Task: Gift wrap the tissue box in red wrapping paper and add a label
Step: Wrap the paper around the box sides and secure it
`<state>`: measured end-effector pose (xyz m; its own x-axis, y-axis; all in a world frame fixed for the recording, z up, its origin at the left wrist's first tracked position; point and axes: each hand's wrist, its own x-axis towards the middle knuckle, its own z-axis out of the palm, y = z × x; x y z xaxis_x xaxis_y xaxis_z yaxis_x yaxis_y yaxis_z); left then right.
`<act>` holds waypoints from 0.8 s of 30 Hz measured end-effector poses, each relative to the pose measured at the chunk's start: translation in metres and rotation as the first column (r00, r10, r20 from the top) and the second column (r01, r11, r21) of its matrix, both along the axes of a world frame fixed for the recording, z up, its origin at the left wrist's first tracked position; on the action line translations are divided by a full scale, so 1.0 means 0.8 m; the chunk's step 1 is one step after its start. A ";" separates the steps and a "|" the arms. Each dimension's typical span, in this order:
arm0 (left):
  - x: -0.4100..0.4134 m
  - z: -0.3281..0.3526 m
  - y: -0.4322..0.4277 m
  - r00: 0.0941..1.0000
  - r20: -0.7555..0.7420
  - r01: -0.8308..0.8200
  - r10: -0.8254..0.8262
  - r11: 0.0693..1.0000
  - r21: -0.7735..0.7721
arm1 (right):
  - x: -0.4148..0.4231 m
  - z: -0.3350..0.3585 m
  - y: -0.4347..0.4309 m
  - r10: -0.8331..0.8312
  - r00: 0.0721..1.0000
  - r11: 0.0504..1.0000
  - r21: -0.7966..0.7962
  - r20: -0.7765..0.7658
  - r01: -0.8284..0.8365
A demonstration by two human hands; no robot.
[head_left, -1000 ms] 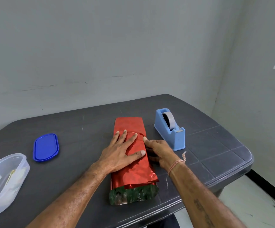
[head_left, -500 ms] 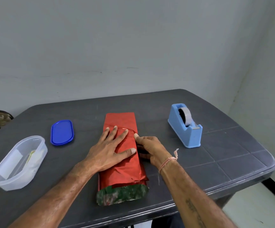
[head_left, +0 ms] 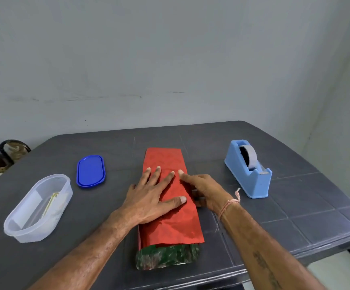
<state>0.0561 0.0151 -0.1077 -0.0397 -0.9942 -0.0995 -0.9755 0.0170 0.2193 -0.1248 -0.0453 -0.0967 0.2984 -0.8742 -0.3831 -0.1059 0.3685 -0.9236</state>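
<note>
The tissue box lies lengthwise in the middle of the dark table (head_left: 295, 197), covered on top by red wrapping paper (head_left: 176, 225). Its near end (head_left: 165, 256) shows a green shiny surface and is not covered. My left hand (head_left: 153, 195) lies flat on the red paper with fingers spread, pressing it down. My right hand (head_left: 203, 189) is at the box's right side, its forefinger stretched onto the paper's top edge, the other fingers curled against the side.
A light blue tape dispenser (head_left: 248, 168) with a roll stands right of the box. A blue oval lid (head_left: 90, 171) lies to the left, and a clear plastic container (head_left: 38, 208) with papers inside sits at the near left. The table's front edge is close.
The view has swung left, so everything sits further right in the frame. Both hands stay on the wrapped box in nearly the same pose.
</note>
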 end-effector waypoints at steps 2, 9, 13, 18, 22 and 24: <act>0.001 0.004 -0.001 1.000 -0.011 0.001 -0.001 1.000 0.018 | 0.001 -0.004 -0.004 0.004 1.000 1.000 -0.001 -0.004 -0.004; 0.027 0.036 -0.078 0.973 -0.200 -0.162 0.119 0.964 -0.211 | -0.001 -0.007 -0.016 0.058 0.998 0.997 0.043 0.021 -0.059; 0.031 0.044 -0.158 0.928 -0.325 -0.232 0.183 0.966 -0.116 | -0.004 -0.009 -0.025 0.065 0.998 0.996 0.065 -0.001 -0.065; 0.025 0.035 -0.226 0.903 -0.368 -0.220 0.220 0.975 0.043 | -0.007 -0.017 -0.032 0.060 0.998 0.995 0.077 0.000 -0.060; 0.019 0.040 -0.244 0.844 -0.503 -0.151 0.187 0.982 0.112 | -0.008 -0.024 -0.036 0.060 0.998 0.995 0.074 0.012 -0.061; 0.017 0.043 -0.247 0.835 -0.513 -0.153 0.199 0.979 0.131 | -0.008 -0.026 -0.037 0.062 0.998 0.995 0.080 0.019 -0.063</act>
